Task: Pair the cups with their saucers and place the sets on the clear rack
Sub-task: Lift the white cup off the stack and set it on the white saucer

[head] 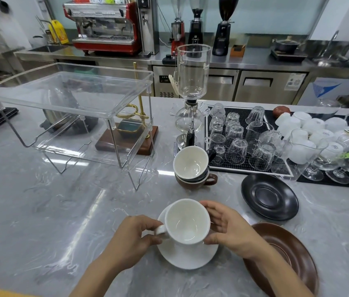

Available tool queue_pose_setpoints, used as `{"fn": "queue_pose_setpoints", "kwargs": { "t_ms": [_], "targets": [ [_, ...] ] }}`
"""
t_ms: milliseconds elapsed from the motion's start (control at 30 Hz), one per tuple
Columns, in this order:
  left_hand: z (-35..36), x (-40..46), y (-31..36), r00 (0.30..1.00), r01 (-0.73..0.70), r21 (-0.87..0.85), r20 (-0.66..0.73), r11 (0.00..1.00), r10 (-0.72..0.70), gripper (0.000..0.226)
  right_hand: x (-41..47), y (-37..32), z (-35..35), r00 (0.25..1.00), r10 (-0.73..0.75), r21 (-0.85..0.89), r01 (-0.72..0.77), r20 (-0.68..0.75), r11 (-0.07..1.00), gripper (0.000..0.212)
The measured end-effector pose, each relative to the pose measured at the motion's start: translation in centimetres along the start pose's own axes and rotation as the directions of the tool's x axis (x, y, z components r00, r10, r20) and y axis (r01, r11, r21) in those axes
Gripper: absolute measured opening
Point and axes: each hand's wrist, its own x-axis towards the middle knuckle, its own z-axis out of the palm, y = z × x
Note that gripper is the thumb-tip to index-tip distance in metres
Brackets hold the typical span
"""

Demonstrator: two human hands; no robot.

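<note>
A white cup sits on a white saucer near the counter's front edge. My left hand pinches the cup's handle. My right hand curls around the cup's right side. Behind them a black cup with a white inside is stacked in a brown cup. A black saucer lies to the right. A brown saucer lies beside my right forearm. The clear rack stands at the back left, and I see nothing on its top shelf.
A glass siphon brewer stands behind the stacked cups. A black mat holds several upturned glasses, with white cups farther right. A wooden drip stand sits behind the rack. The grey marble counter spreads to the left.
</note>
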Motion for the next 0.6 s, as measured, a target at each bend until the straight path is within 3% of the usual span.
{"fn": "queue_pose_setpoints", "kwargs": {
  "t_ms": [233, 333, 467, 600],
  "targets": [
    [0.0, -0.2, -0.4, 0.999, -0.026, 0.019, 0.030, 0.999, 0.025, 0.057, -0.7, 0.3, 0.1, 1.000, 0.010, -0.003, -0.010, 0.017, 1.000, 0.084],
    [-0.1, -0.5, -0.5, 0.999, -0.032, 0.024, 0.040, 0.999, 0.031, 0.046, -1.0, 0.3, 0.2, 1.000, -0.002, 0.008, 0.002, 0.016, 1.000, 0.088],
    [-0.1, -0.7, -0.4, 0.998, -0.015, -0.036, -0.066, 0.999, 0.012, 0.024, -1.0, 0.0, 0.4, 1.000, -0.025, -0.008, 0.025, 0.004, 1.000, 0.091],
    [-0.2, -0.7, -0.2, 0.988, -0.060, -0.051, -0.142, 0.997, 0.052, 0.022, -0.9, -0.4, 0.6, 0.998, -0.059, -0.062, 0.057, -0.015, 0.996, 0.080]
  ]
}}
